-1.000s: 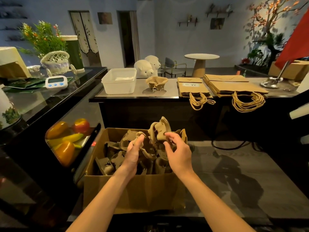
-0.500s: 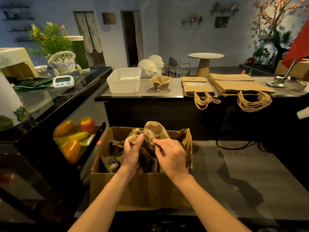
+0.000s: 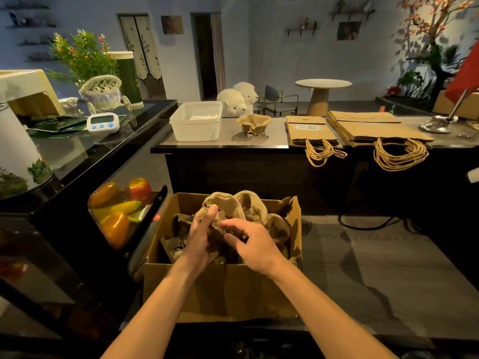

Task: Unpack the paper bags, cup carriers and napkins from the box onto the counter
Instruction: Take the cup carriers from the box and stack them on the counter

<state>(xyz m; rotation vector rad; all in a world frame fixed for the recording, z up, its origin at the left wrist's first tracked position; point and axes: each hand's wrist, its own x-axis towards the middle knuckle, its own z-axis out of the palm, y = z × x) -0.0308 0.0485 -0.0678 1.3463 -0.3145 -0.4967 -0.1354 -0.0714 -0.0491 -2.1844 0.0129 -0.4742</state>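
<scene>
Fingers point(image 3: 206, 218) of the left hand point(image 3: 200, 240) are curling over the near rim of a clump of nested cup carriers point(image 3: 234, 207), gripping the moulded pulp. Fingers point(image 3: 233, 225) of the right hand point(image 3: 255, 248) are lying spread and bent over the same clump, thumb and forefinger apart; whether they are closing on an edge cannot be told. A second ago the right hand was pinching a carrier raised clear of the box point(image 3: 220, 288). The clump is now sitting lower, between the box walls, with both hands working at it rather than lifting. This probably means the carriers are snagging on one another and are being teased apart or regathered before transfer. A lone cup carrier point(image 3: 254, 123) is already standing on the counter point(image 3: 228, 144), near two stacks of paper bags point(image 3: 373, 126), so the bags are looking done and the carriers barely started. Napkins are not showing clearly anywhere; a plastic tub point(image 3: 196, 121) on the counter may be holding something white.
</scene>
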